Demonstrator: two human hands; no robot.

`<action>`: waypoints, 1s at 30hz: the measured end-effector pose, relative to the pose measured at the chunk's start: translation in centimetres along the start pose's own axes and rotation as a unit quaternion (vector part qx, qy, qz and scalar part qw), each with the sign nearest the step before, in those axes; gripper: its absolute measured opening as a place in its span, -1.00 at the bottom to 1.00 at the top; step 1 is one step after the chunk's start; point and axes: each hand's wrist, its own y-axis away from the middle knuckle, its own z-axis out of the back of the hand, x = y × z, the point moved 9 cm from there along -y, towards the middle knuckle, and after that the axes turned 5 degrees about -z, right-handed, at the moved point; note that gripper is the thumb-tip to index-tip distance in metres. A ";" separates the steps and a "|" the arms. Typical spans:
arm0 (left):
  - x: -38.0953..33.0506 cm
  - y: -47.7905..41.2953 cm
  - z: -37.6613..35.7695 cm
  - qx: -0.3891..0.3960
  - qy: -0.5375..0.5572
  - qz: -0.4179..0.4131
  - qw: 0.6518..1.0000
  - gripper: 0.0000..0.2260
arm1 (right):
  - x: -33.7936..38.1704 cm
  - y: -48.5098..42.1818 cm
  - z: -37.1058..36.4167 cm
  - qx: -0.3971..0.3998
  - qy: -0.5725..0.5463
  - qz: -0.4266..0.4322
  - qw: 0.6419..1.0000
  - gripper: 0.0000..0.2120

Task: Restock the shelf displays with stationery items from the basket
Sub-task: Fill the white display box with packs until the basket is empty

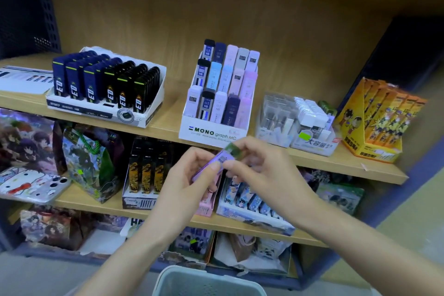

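Soft, even indoor light, wide-angle bend

You saw hands [240,168] motion-blurred, shelf edge [336,166] curved toward the corners, lower shelves dimmer.

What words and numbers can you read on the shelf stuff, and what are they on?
"MONO graph MC": front of the white display box.
"0.5 HB": dark lead case in that box.
"HB": front edge of the dark-case tray.
"大容量": clear box.
Orange box print and lower-shelf labels: too blurred.

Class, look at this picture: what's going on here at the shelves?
A person is restocking. Both hands, left hand and right hand, hold one small lilac plastic lead case in front of the wooden shelf, just below the white MONO graph cardboard display of similar cases. The pale plastic basket sits below.
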 end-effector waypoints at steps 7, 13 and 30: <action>0.1 -0.2 -4.1 0.027 -0.140 -0.018 0.990 -0.89 | -3.8 3.5 9.5 -0.148 -0.089 -0.011 0.985 -0.93; -5.6 -5.6 -12.6 0.117 -0.279 -0.183 0.936 -0.87 | -6.0 2.6 21.4 -0.354 0.158 0.023 0.922 -0.94; -2.7 -13.0 -21.3 0.176 -0.541 -0.322 0.757 -0.62 | -10.8 -5.0 22.0 -0.225 0.356 0.026 0.906 -0.86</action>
